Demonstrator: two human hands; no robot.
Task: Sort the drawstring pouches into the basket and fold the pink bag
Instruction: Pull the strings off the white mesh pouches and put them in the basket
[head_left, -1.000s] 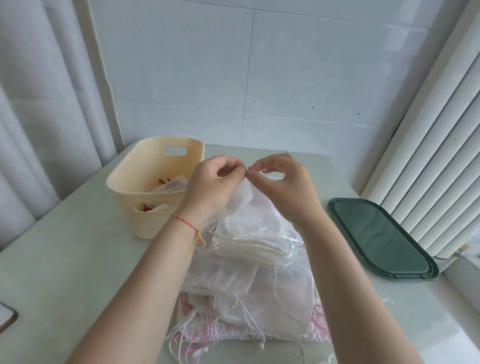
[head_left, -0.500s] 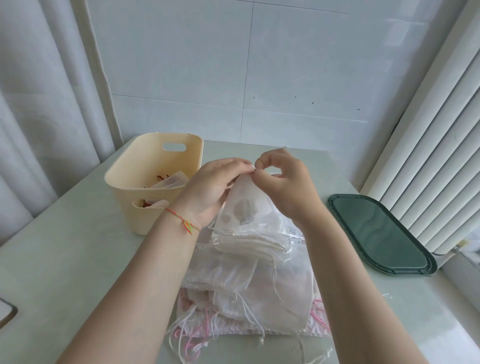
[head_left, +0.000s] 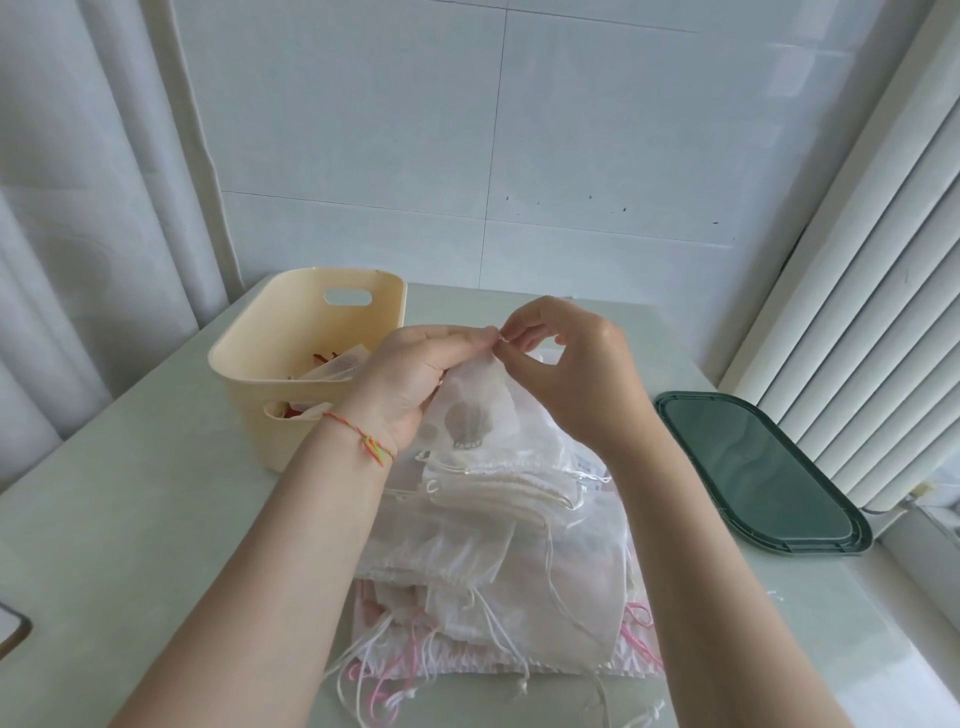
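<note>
A sheer white drawstring pouch (head_left: 475, 410) with a grey print is lifted by its top edge above a pile of white pouches (head_left: 498, 551). My left hand (head_left: 410, 379) pinches the pouch's upper left corner, and my right hand (head_left: 566, 374) pinches the same edge from the right, fingertips almost touching. The pile rests on a pink bag (head_left: 636, 660), of which only edges and pink cords show at the bottom. The cream basket (head_left: 260, 374) stands to the left of my hands and holds a few pouches.
A dark green oval lid (head_left: 753, 467) lies on the table at the right, by the ribbed white radiator. A curtain hangs at the left. The corner of a dark-edged flat object (head_left: 13, 626) shows at the left edge. A tiled wall is behind.
The pinched pouch has been drawn up higher and spread out, so its grey print now shows. Both hands stay together above the pile.
</note>
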